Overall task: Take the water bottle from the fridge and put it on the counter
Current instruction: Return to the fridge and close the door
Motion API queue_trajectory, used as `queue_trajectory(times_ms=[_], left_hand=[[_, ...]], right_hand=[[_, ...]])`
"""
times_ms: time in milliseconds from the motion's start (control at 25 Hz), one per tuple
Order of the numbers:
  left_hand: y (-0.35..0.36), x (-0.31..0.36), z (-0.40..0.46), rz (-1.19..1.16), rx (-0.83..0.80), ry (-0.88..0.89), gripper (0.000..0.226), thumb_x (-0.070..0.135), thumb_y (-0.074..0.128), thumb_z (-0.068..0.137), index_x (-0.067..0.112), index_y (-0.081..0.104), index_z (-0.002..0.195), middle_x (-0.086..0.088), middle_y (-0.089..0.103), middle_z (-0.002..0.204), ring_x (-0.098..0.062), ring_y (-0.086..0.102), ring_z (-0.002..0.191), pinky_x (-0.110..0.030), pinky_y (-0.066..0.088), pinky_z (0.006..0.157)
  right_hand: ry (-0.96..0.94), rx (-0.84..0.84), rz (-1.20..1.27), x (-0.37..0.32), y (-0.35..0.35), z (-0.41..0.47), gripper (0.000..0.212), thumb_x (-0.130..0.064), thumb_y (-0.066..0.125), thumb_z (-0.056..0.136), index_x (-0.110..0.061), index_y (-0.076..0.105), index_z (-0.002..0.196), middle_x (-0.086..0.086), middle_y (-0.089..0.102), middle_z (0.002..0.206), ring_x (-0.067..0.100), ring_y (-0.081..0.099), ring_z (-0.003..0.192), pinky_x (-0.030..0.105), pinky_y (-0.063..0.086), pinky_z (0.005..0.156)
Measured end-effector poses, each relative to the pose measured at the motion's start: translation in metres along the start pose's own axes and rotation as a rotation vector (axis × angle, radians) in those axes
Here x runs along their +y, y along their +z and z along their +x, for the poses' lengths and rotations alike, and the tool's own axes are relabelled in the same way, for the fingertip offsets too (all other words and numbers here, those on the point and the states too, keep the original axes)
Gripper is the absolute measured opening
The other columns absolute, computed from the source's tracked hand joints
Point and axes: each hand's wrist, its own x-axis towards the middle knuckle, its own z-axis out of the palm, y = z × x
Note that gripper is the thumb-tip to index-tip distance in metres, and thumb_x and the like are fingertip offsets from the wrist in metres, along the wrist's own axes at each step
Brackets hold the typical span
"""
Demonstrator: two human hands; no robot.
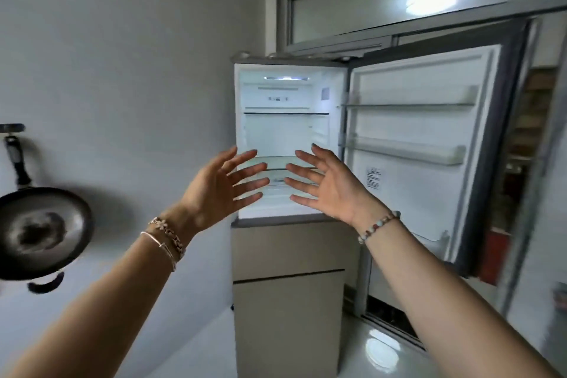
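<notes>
The fridge point(288, 255) stands ahead with its upper door point(414, 144) swung wide open to the right. Its lit upper compartment point(285, 132) shows white shelves with nothing on those I can see. No water bottle is in view; my hands cover the lower shelf area. My left hand point(221, 190) is raised before the compartment's lower left, fingers spread, holding nothing. My right hand point(328, 184) is raised opposite it, palm facing left, fingers spread and empty. Both wrists wear bracelets.
A dark frying pan point(40, 227) hangs on the grey wall at the left. Two closed beige lower drawers point(288, 316) sit under the open compartment. A window frame point(399, 3) runs above the fridge. Glossy floor lies at the lower right.
</notes>
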Motion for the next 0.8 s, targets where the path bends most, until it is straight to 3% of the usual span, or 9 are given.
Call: queue_trajectory(times_ms=[120,280,480,800], left_hand=[[0.028,-0.014,0.038,-0.023,-0.121,-0.038,0.043,0.050,0.061,0.089,0.026,0.070,0.123,-0.006,0.071,0.129,-0.031,0.067,0.117,-0.044,0.056,0.097],[0.069,-0.040,0.075,-0.059,-0.265,-0.082,0.043,0.049,0.060,0.089,0.025,0.068,0.125,-0.008,0.070,0.130,-0.032,0.066,0.119,-0.047,0.050,0.103],[0.132,-0.072,0.121,-0.064,-0.410,-0.158,0.042,0.048,0.057,0.092,0.025,0.067,0.124,-0.009,0.067,0.134,-0.034,0.063,0.123,-0.046,0.050,0.102],[0.205,-0.108,0.210,-0.054,-0.484,-0.173,0.040,0.049,0.062,0.089,0.026,0.071,0.120,-0.007,0.071,0.129,-0.030,0.069,0.114,-0.042,0.056,0.096]], right_hand=[[-0.047,0.118,-0.030,-0.016,-0.031,-0.010,0.039,-0.051,0.078,0.069,-0.029,0.079,0.101,0.003,0.076,0.116,0.026,0.070,0.111,0.049,0.050,0.099],[-0.082,0.262,-0.052,-0.024,-0.074,-0.033,0.031,-0.050,0.075,0.077,-0.029,0.080,0.099,0.003,0.076,0.116,0.026,0.071,0.109,0.049,0.052,0.098],[-0.136,0.403,-0.031,-0.037,-0.129,-0.052,0.041,-0.052,0.077,0.074,-0.027,0.079,0.107,0.004,0.075,0.119,0.027,0.071,0.108,0.049,0.053,0.096],[-0.167,0.463,-0.086,-0.069,-0.224,-0.030,0.039,-0.053,0.076,0.076,-0.028,0.079,0.106,0.003,0.076,0.117,0.026,0.071,0.108,0.048,0.053,0.098]])
